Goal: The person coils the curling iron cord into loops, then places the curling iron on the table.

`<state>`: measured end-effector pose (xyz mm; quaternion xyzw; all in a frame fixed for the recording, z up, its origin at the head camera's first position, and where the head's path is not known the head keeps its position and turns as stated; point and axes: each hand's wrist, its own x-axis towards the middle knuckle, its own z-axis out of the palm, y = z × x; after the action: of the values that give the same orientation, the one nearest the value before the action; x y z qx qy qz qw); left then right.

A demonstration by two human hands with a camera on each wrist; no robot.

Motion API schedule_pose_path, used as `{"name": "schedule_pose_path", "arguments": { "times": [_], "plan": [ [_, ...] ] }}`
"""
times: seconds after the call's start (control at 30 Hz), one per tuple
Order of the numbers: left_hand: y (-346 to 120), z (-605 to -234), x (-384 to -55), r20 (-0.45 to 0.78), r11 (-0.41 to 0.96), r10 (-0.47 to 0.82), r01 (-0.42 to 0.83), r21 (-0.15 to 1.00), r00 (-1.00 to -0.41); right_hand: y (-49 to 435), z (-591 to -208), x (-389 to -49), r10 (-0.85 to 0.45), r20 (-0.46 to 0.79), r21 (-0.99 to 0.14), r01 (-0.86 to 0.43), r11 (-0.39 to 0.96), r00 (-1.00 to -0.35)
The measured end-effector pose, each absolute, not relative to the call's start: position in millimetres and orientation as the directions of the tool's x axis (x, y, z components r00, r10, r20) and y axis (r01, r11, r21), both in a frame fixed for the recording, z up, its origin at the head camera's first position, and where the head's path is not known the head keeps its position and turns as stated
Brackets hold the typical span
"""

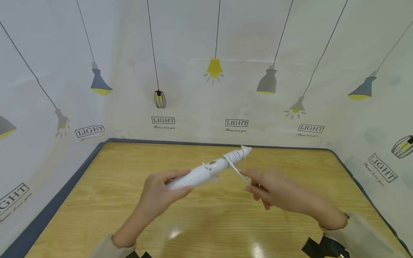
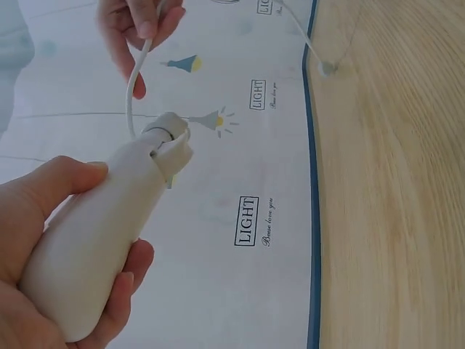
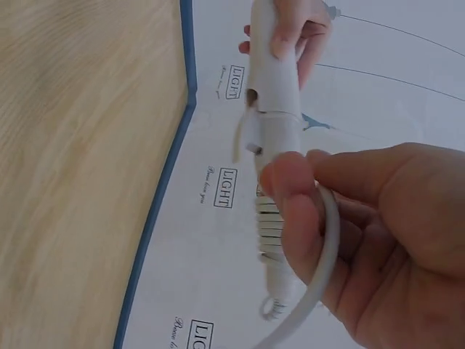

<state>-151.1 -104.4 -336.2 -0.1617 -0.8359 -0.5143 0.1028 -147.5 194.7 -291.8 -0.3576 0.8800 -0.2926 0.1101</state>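
Note:
My left hand (image 1: 158,190) grips the thick end of a white wand-shaped electric appliance (image 1: 196,176), tilted up to the right above the table. Its exact kind cannot be told. Several turns of white cord (image 1: 234,156) wrap its narrow far end, and a small loop shows at the tip in the right wrist view. My right hand (image 1: 271,188) pinches the loose run of cord (image 3: 328,240) between thumb and fingers, just right of the wand. A clip-like part (image 2: 174,153) sticks out of the wand's side in the left wrist view.
Beneath both hands lies a wood-grain table (image 1: 129,215) with a dark blue edge. Walls (image 1: 193,36) printed with hanging lamps rise behind it and at both sides. A small white piece (image 2: 326,67) at the cord's far end lies on the table in the left wrist view.

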Motion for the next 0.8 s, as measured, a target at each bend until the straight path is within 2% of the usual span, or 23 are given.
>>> {"name": "schedule_pose_path", "arguments": {
  "times": [0.2,0.3,0.43,0.63,0.8],
  "plan": [
    [-103,-333,-154,0.353,0.268,0.088,0.363,0.892,-0.932,195,-315,-147,-0.677,0.163,-0.653,-0.593,0.471,-0.717],
    [-102,-331,-155,0.296,0.157,0.090,0.307,0.939,-0.951,199,-327,-153,-0.637,0.299,-0.703,-0.616,0.357,-0.710],
    [-101,-330,-153,0.240,0.057,0.100,0.247,0.967,-0.966,203,-340,-161,-0.577,0.476,-0.742,-0.656,0.142,-0.664],
    [-104,-327,-151,0.241,0.004,0.125,0.244,0.970,-0.962,201,-348,-172,-0.510,0.531,-0.807,-0.587,-0.062,-0.677],
    [-112,-321,-147,0.254,-0.047,0.209,0.250,0.967,-0.944,198,-345,-178,-0.492,0.544,-0.822,-0.548,-0.153,-0.679]
  ]
}}
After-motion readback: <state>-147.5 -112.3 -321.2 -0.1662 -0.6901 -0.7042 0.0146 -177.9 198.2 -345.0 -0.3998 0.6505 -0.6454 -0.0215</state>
